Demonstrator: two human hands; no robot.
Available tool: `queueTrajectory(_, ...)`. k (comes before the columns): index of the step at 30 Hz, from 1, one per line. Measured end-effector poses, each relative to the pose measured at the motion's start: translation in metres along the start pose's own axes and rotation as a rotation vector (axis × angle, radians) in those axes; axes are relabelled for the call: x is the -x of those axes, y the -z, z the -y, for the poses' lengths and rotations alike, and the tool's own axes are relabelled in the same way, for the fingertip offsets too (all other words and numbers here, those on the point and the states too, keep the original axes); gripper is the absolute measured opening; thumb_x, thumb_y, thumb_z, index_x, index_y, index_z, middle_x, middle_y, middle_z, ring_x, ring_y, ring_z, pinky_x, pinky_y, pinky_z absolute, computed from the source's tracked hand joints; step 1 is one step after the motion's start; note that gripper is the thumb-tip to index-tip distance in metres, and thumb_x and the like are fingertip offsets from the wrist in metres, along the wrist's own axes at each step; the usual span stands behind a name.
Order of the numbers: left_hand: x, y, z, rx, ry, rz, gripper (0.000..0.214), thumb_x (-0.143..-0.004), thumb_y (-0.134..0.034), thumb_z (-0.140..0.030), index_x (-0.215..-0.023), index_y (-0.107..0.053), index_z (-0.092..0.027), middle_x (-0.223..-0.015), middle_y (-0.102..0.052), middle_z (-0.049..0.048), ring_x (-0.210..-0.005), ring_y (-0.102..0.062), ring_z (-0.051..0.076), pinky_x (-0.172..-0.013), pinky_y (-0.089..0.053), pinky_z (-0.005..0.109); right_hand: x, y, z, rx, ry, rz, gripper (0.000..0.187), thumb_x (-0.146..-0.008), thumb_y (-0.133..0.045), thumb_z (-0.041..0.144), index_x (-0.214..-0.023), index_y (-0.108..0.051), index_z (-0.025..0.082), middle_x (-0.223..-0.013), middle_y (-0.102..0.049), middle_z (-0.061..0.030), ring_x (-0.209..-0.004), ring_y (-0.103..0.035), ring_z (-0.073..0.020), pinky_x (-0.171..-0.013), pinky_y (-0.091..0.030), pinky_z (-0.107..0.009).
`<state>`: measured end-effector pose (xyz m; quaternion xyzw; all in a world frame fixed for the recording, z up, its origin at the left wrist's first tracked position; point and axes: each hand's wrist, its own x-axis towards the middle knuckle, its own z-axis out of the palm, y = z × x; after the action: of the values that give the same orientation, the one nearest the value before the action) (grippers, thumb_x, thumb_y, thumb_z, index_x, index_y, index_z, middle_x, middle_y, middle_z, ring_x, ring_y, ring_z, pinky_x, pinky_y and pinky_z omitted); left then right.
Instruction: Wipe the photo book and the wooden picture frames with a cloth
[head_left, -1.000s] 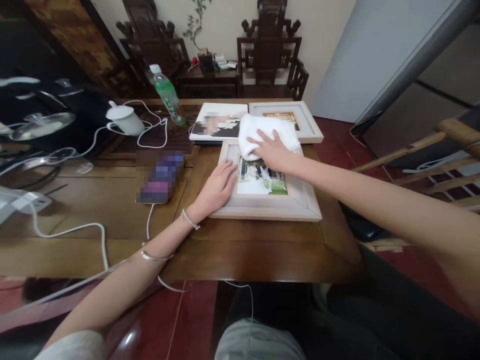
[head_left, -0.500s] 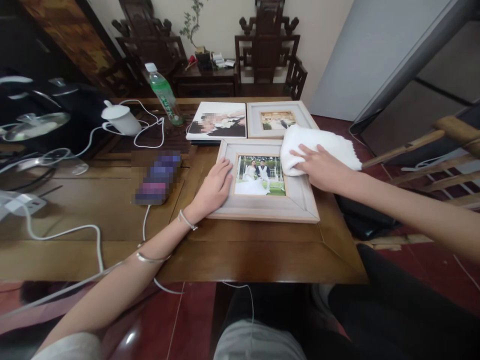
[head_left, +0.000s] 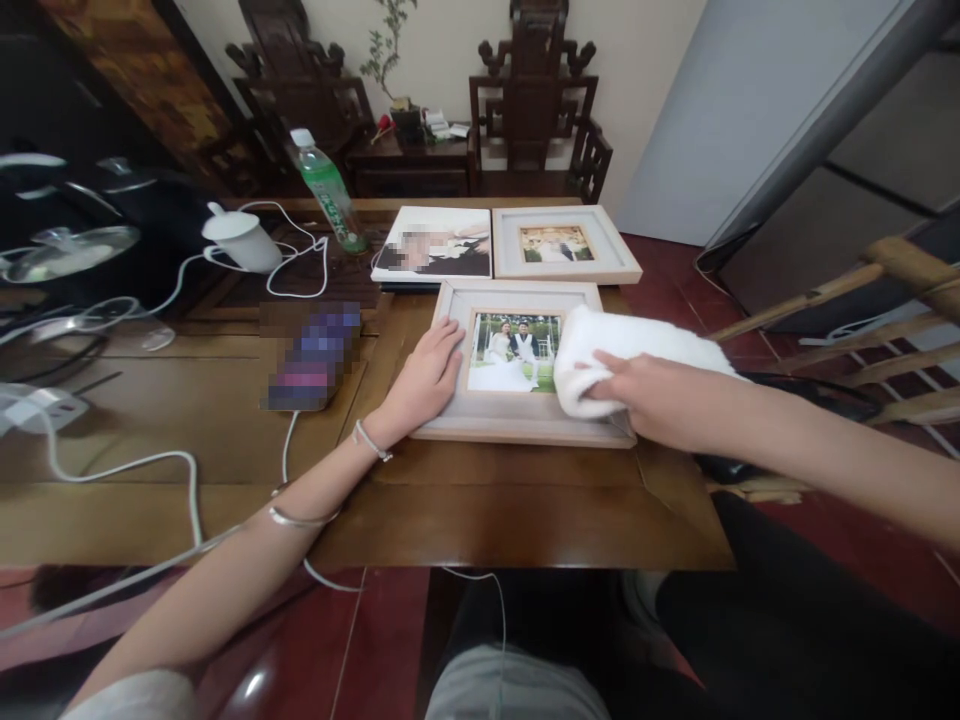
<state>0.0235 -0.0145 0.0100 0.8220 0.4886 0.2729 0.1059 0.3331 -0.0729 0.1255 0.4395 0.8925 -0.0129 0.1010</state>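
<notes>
The left hand (head_left: 427, 378) lies flat, fingers spread a little and palm down, pressing on the left border of the near picture frame (head_left: 517, 297). The right hand (head_left: 646, 396) is curled around a bunched white cloth (head_left: 652, 340) and holds it against the frame's right border, close to the near right corner. The cloth's loose end trails off past the bench (head_left: 487, 500) edge.

This frame lies flat near the middle of the bench. There are two framed pictures in all, the second frame (head_left: 564, 245) lying just behind the first, and one frameless print (head_left: 435, 245) beside it. To the left are one green bottle (head_left: 326, 190), one white cup (head_left: 238, 240) and one phone (head_left: 311, 355) on a cable.
</notes>
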Motion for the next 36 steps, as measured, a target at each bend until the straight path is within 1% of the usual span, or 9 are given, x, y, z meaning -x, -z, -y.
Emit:
queueTrajectory(3, 0.000, -0.001, 0.001, 0.003, -0.004, -0.009, 0.049, -0.105, -0.036, -0.031, -0.142, -0.062, -0.010, -0.156, -0.057, 0.0184, -0.154, -0.043, 0.031, -0.131, -0.032, 0.054, -0.035, -0.003, -0.018, 0.149, -0.031, 0.062, 0.054, -0.072, -0.047, -0.004, -0.109, -0.078, 0.019, -0.141, -0.068, -0.0143, -0.108, -0.070, -0.0300, -0.077, -0.053, -0.041)
queueTrajectory(5, 0.001, -0.002, 0.002, 0.008, -0.005, -0.018, 0.049, -0.105, -0.036, -0.031, -0.141, -0.062, -0.010, -0.156, -0.057, 0.0189, -0.154, -0.044, 0.031, -0.132, -0.032, 0.053, -0.058, -0.005, -0.031, 0.216, -0.045, 0.008, 0.061, -0.075, -0.044, -0.006, -0.123, -0.075, 0.017, -0.156, -0.057, -0.0154, -0.138, -0.055, -0.0351, -0.088, -0.053, -0.047)
queueTrajectory(7, 0.001, -0.002, 0.003, 0.011, -0.007, -0.020, 0.048, -0.105, -0.037, -0.030, -0.142, -0.061, -0.010, -0.156, -0.057, 0.0186, -0.154, -0.043, 0.031, -0.131, -0.032, 0.055, -0.076, -0.008, -0.042, 0.267, -0.055, -0.015, 0.064, -0.078, -0.043, -0.005, -0.133, -0.070, 0.015, -0.164, -0.049, -0.0160, -0.150, -0.043, -0.0363, -0.096, -0.052, -0.053)
queueTrajectory(10, 0.001, -0.003, 0.006, 0.014, -0.011, -0.022, 0.047, -0.102, -0.039, -0.025, -0.142, -0.061, -0.013, -0.156, -0.057, 0.0166, -0.154, -0.044, 0.031, -0.131, -0.033, 0.058, -0.086, -0.014, -0.049, 0.313, -0.057, -0.020, 0.064, -0.082, -0.044, -0.004, -0.139, -0.067, 0.011, -0.167, -0.045, -0.0180, -0.153, -0.038, -0.0372, -0.103, -0.048, -0.058)
queueTrajectory(13, 0.001, -0.003, 0.010, 0.028, -0.025, -0.022, 0.052, -0.096, -0.041, -0.015, -0.144, -0.060, -0.014, -0.157, -0.057, 0.0150, -0.154, -0.043, 0.031, -0.131, -0.032, 0.058, -0.072, -0.018, -0.040, 0.313, -0.050, -0.011, 0.059, -0.082, -0.047, -0.003, -0.135, -0.070, 0.011, -0.167, -0.043, -0.0184, -0.155, -0.035, -0.0386, -0.107, -0.047, -0.059)
queueTrajectory(21, 0.003, -0.002, 0.005, 0.043, -0.007, 0.005, 0.057, -0.095, -0.039, -0.013, -0.149, -0.056, -0.013, -0.162, -0.052, 0.0149, -0.158, -0.037, 0.030, -0.131, -0.030, 0.058, 0.006, 0.009, 0.037, 0.149, 0.042, 0.204, 0.054, -0.079, -0.054, 0.000, -0.125, -0.076, 0.016, -0.159, -0.054, -0.0165, -0.145, -0.053, -0.0381, -0.102, -0.057, -0.054)
queueTrajectory(26, 0.002, 0.001, -0.005, 0.000, 0.035, 0.060, 0.053, -0.106, -0.037, -0.031, -0.151, -0.053, -0.011, -0.165, -0.047, 0.0170, -0.160, -0.032, 0.032, -0.130, -0.030, 0.060, 0.019, 0.016, 0.066, -0.014, 0.123, 0.223, 0.057, -0.082, -0.049, 0.000, -0.130, -0.074, 0.016, -0.162, -0.050, -0.0163, -0.145, -0.053, -0.0370, -0.104, -0.057, -0.051)
queueTrajectory(30, 0.001, 0.004, -0.006, -0.022, 0.036, 0.092, 0.055, -0.106, -0.035, -0.034, -0.153, -0.051, -0.011, -0.166, -0.046, 0.0169, -0.160, -0.032, 0.032, -0.130, -0.030, 0.058, -0.004, -0.002, 0.051, -0.007, 0.126, 0.093, 0.062, -0.081, -0.045, -0.004, -0.134, -0.071, 0.018, -0.159, -0.055, -0.0152, -0.146, -0.052, -0.0352, -0.107, -0.054, -0.054)
queueTrajectory(36, 0.001, 0.003, -0.003, -0.025, 0.023, 0.098, 0.056, -0.106, -0.035, -0.034, -0.152, -0.052, -0.007, -0.165, -0.047, 0.0194, -0.160, -0.032, 0.032, -0.130, -0.031, 0.056, -0.066, -0.020, -0.009, 0.128, 0.065, -0.063, 0.071, -0.077, -0.047, -0.007, -0.143, -0.065, 0.013, -0.168, -0.042, -0.0179, -0.156, -0.036, -0.0394, -0.113, -0.043, -0.065)
